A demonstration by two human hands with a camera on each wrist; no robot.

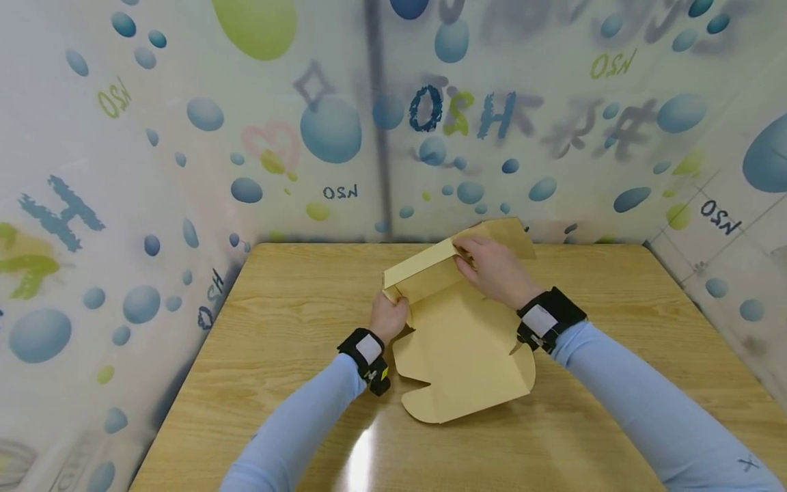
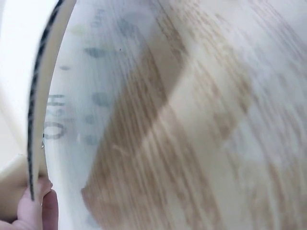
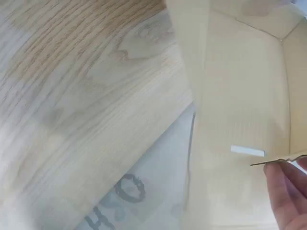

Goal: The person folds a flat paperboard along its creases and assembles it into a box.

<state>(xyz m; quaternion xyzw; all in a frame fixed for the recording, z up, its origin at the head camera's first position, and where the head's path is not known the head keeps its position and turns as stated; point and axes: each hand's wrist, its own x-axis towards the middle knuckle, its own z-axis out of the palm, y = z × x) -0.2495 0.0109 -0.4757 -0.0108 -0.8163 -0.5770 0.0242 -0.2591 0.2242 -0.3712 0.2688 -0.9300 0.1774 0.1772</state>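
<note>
A partly folded cardboard box lies on the wooden table, with its near panel and rounded flaps spread flat. Its far side is folded up into a raised wall, and a further flap extends beyond that at the right. My left hand grips the wall's left corner, thumb on the inner side; in the left wrist view, fingers pinch the board's edge. Over the wall's right part, my right hand pinches a thin cardboard edge. The right wrist view shows those fingers near a pale slot in the panel.
The wooden table extends around the box on both sides and in front. Right behind its far edge stands a printed wall covering with blue and green spots and letters. Similar covering continues along the left and right sides.
</note>
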